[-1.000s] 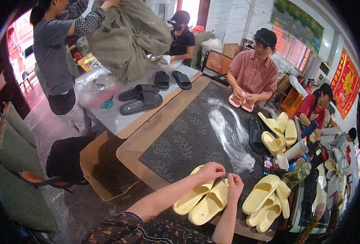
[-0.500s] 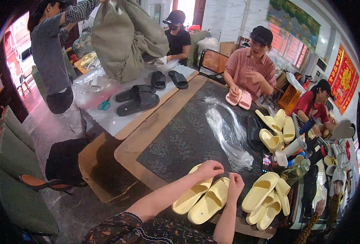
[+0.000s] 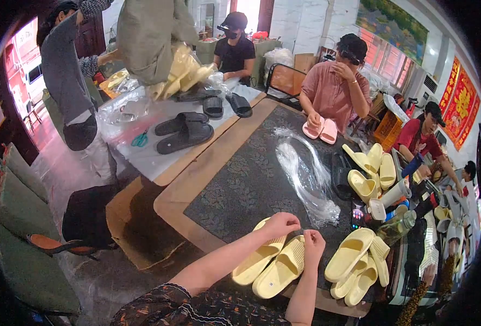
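Note:
A pair of pale yellow slippers (image 3: 279,269) lies side by side at the table's near edge, toes pointing away from me. Over the left slipper's strap, my left hand (image 3: 284,224) is closed in a pinch. My right hand (image 3: 313,245) pinches too, just beside the right slipper's strap. The fingertips of both hands nearly meet above the straps; whatever is between them is too thin to make out. Beyond my hands a loose bundle of clear plastic strands (image 3: 301,182) is spread on the dark patterned table top (image 3: 224,187).
More yellow slippers (image 3: 349,255) are piled at my right. A phone (image 3: 357,216), a jar (image 3: 398,227) and cups crowd the right edge. Across the table a person holds pink slippers (image 3: 320,130). Black slippers (image 3: 186,136) and scissors (image 3: 140,139) lie on the white-covered table.
At the far left, a person's big sack has tipped, and yellow slippers now spill from it onto the white-covered table. The person opposite has raised a hand to the face. My hands barely moved.

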The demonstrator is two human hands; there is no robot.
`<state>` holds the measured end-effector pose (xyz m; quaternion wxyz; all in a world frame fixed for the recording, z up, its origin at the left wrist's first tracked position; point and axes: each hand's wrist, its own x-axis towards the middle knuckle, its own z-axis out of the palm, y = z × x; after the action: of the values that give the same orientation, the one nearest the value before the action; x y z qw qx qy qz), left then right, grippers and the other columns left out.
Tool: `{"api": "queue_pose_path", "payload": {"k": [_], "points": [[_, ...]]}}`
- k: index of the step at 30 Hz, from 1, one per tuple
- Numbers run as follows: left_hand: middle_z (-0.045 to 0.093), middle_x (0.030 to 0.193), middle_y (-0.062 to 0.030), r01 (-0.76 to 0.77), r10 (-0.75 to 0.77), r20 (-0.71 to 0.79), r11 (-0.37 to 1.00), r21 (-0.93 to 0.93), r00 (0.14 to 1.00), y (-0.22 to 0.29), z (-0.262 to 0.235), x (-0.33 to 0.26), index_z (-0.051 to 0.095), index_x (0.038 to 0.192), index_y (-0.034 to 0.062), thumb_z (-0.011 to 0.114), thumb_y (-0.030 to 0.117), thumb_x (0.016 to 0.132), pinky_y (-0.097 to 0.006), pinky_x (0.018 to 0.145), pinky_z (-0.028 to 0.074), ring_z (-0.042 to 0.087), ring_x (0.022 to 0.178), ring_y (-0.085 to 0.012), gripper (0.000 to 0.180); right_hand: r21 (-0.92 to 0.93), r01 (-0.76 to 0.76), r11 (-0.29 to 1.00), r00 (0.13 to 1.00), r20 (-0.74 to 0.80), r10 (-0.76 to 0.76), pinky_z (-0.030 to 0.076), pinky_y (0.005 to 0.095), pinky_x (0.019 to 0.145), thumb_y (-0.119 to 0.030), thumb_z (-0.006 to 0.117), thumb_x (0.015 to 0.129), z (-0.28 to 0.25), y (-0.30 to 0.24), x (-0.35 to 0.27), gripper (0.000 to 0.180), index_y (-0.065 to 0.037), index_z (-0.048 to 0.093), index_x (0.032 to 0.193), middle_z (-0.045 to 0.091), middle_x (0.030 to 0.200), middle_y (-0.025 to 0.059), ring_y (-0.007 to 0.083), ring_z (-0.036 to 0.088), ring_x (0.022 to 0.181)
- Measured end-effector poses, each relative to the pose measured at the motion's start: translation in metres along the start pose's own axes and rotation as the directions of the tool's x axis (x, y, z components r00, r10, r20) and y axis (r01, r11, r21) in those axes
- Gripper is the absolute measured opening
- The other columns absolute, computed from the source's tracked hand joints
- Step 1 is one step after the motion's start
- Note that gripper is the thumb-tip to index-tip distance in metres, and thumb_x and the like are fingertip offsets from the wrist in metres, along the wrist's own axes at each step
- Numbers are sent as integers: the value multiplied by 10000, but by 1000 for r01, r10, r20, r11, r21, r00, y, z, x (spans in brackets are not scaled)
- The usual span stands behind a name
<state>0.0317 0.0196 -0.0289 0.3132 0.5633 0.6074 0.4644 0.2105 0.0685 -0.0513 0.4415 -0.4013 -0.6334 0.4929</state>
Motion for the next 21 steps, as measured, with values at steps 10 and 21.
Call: {"api": "queue_pose_path", "payload": {"k": [10,21], "points": [[705,848,-95,-54,56,-49,998,40,997,-1,2,-2,713,922,75,684,269,814,-347,725,520,675,775,-231,224,-66,13,998,999,-30,-15,386,200,574,-134,669,875,2,-12,-4,141,5,661,854,584,712,-32,37,479,627],[692,822,-98,-11,9,-80,1000,-25,997,0,2,-1,708,914,60,693,269,802,-352,717,512,663,768,-234,238,-42,-5,999,1000,-16,5,396,213,569,-125,662,860,3,-7,0,135,8,657,840,585,698,-23,46,489,621]]}}
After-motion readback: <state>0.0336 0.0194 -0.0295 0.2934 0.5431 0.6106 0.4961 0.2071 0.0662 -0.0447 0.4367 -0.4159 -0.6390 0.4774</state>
